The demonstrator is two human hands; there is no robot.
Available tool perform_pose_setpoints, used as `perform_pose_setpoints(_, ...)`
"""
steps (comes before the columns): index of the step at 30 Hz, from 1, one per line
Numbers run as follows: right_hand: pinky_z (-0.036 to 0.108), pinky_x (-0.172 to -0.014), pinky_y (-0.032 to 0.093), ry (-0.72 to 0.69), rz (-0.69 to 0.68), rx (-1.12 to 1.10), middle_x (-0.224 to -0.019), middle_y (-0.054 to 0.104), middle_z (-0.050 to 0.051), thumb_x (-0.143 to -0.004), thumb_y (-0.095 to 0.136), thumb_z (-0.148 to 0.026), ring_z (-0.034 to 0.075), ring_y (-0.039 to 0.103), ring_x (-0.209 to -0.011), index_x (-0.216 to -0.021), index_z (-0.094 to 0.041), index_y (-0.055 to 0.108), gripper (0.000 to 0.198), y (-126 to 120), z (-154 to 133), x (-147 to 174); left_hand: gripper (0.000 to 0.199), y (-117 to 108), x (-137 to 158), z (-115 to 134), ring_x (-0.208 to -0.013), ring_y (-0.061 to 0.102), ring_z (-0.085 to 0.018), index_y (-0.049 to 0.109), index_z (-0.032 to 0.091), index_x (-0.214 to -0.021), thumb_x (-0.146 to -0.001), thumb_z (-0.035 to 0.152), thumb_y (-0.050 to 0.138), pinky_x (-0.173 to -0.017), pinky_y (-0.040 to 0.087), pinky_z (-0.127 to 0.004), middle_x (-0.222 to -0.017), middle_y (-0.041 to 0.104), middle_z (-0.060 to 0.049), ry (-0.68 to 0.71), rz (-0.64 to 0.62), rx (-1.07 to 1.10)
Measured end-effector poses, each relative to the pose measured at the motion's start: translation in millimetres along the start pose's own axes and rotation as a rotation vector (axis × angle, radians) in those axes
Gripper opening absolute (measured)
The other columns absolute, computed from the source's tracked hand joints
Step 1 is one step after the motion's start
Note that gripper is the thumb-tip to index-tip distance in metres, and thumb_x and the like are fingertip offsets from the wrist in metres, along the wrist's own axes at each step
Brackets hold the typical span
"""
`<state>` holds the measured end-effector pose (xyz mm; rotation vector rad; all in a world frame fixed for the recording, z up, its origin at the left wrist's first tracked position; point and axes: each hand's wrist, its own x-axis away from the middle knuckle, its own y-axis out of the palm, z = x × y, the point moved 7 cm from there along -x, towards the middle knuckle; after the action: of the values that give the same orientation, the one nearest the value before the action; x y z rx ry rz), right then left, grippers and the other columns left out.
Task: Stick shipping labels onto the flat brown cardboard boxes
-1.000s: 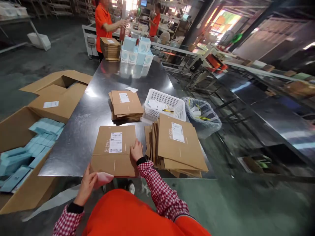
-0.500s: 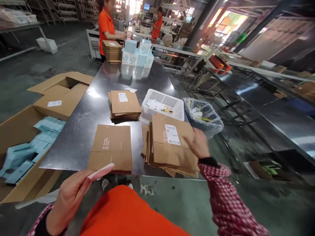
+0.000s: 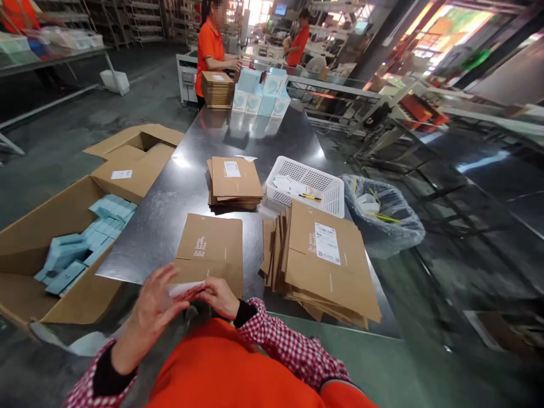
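My left hand (image 3: 151, 311) holds the left end of a small bundle of white paper slips (image 3: 186, 290) with red print, its thumb below and its fingers raised around it. My right hand (image 3: 221, 297) pinches the right end of the slips. Just beyond them, a flat brown carton (image 3: 208, 241) with white printed words lies on the metal table (image 3: 148, 226). To the right rests a stack of folded cartons (image 3: 310, 272), the top one bearing a white shipping label (image 3: 327, 243).
Further back are another carton stack (image 3: 236, 181) and a white basket (image 3: 335, 195) with papers and a pen. A lined bin (image 3: 395, 226) stands right; an open box (image 3: 63, 198) of light-blue boxes sits left. Blue-and-white boxes (image 3: 259, 96) stand near a person (image 3: 210, 51).
My right hand has left the labelled carton stack and come over to the slips in my left hand. The view has turned slightly left.
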<state>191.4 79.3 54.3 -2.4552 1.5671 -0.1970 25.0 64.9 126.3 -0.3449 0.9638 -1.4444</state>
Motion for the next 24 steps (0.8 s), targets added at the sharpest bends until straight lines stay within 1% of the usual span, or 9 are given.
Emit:
perform_pose_setpoints(2,0.026,-0.066,0.049,0.027,-0.026,0.003,-0.073,0.067,0.000,-0.083,0.059,-0.032,0.015,0.061,-0.069,-0.084,-0.020,0.072,0.018,1.3,6.6,-3.1,0.044,27.1,12.1,-4.4,-0.107,0.063,-0.023,0.054,0.024,-0.115,-0.082,0.052,0.056,-0.090,0.052,-0.034,-0.114,0.066,-0.006,-0.096,-0.110,0.136)
perform_pose_setpoints(5,0.024,-0.061,0.046,0.057,0.060,0.017,-0.078,0.064,0.002,-0.078,0.066,-0.036,0.014,0.058,-0.067,-0.094,-0.018,0.069,0.024,-2.7,10.2,-8.1,0.034,47.2,22.2,-20.2,-0.084,0.070,-0.019,0.051,0.023,-0.111,-0.086,0.046,0.052,-0.072,0.056,-0.027,-0.089,0.073,-0.001,-0.329,-0.101,0.329)
perform_pose_setpoints(7,0.025,-0.063,0.047,0.027,0.121,0.024,-0.083,0.063,0.003,-0.077,0.067,-0.039,0.014,0.058,-0.070,-0.097,-0.018,0.069,0.029,-5.5,5.6,-10.3,0.035,56.1,22.0,-28.6,-0.078,0.071,-0.019,0.048,0.023,-0.111,-0.085,0.046,0.053,-0.069,0.057,-0.026,-0.083,0.074,0.001,-0.392,-0.121,0.440)
perform_pose_setpoints(10,0.027,-0.069,0.047,-0.031,0.162,0.046,-0.077,0.064,0.004,-0.085,0.058,-0.043,0.015,0.059,-0.075,-0.082,-0.020,0.071,0.027,-4.3,-1.1,-13.5,0.038,64.9,16.1,-42.2,-0.076,0.072,-0.019,0.048,0.023,-0.110,-0.083,0.048,0.055,-0.067,0.056,-0.027,-0.080,0.074,0.001,-0.420,-0.152,0.476)
perform_pose_setpoints(13,0.029,-0.074,0.048,-0.037,0.235,0.063,-0.078,0.066,0.005,-0.088,0.052,-0.046,0.016,0.061,-0.079,-0.080,-0.021,0.070,0.032,-7.9,5.8,-22.2,0.040,69.2,11.1,-60.7,-0.063,0.070,-0.020,0.054,0.021,-0.105,-0.082,0.054,0.054,-0.057,0.053,-0.027,-0.066,0.071,0.002,-0.431,-0.138,0.322)
perform_pose_setpoints(18,0.029,-0.063,0.051,0.219,0.454,-0.213,-0.076,0.066,0.006,-0.086,0.043,-0.061,0.017,0.063,-0.069,-0.090,-0.017,0.065,0.049,-44.9,47.1,-50.7,0.042,76.6,8.8,-88.4,-0.059,0.068,-0.018,0.067,0.022,-0.090,-0.084,0.058,0.046,-0.053,0.050,-0.025,-0.070,0.073,-0.002,-0.350,-0.160,0.256)
perform_pose_setpoints(20,0.030,-0.067,0.052,0.299,0.366,-0.274,-0.085,0.067,0.008,-0.081,0.048,-0.063,0.018,0.064,-0.077,-0.096,-0.016,0.064,0.052,-43.3,55.0,-61.0,0.046,72.8,7.4,-101.2,-0.059,0.068,-0.018,0.068,0.021,-0.083,-0.085,0.059,0.042,-0.052,0.050,-0.025,-0.072,0.074,-0.003,-0.378,-0.092,0.224)
perform_pose_setpoints(22,0.032,-0.073,0.052,0.300,0.177,-0.234,-0.091,0.068,0.007,-0.073,0.062,-0.060,0.019,0.064,-0.083,-0.098,-0.017,0.066,0.050,-22.9,52.8,-65.3,0.048,69.9,3.6,-109.3,-0.063,0.069,-0.019,0.067,0.019,-0.085,-0.086,0.057,0.040,-0.055,0.051,-0.025,-0.075,0.074,-0.005,-0.413,-0.037,0.194)
perform_pose_setpoints(24,0.032,-0.074,0.051,0.262,0.086,-0.163,-0.087,0.068,0.004,-0.071,0.068,-0.054,0.018,0.063,-0.078,-0.093,-0.019,0.069,0.042,2.7,47.7,-61.5,0.048,69.4,-2.9,-110.7,-0.067,0.069,-0.020,0.068,0.017,-0.088,-0.087,0.056,0.040,-0.058,0.052,-0.026,-0.079,0.074,-0.007,-0.422,-0.014,0.185)
